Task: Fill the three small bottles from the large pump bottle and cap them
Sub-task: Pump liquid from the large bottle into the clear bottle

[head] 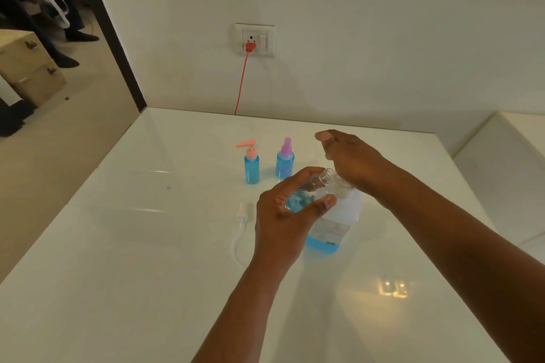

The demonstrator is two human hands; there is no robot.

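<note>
The left hand (pixel 290 209) grips small bottle 3 (pixel 312 190) tilted, its open neck just beside the pump bottle (pixel 336 224) nozzle, which the flat-fingered right hand (pixel 351 159) presses

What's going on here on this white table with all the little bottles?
A person is filling small bottles. The left hand holds an uncapped small bottle, tilted with its open neck at the large pump bottle, while the right hand presses down on the pump. Two small bottles stand capped behind, full of blue liquid. A white pump cap lies on the table.
</note>
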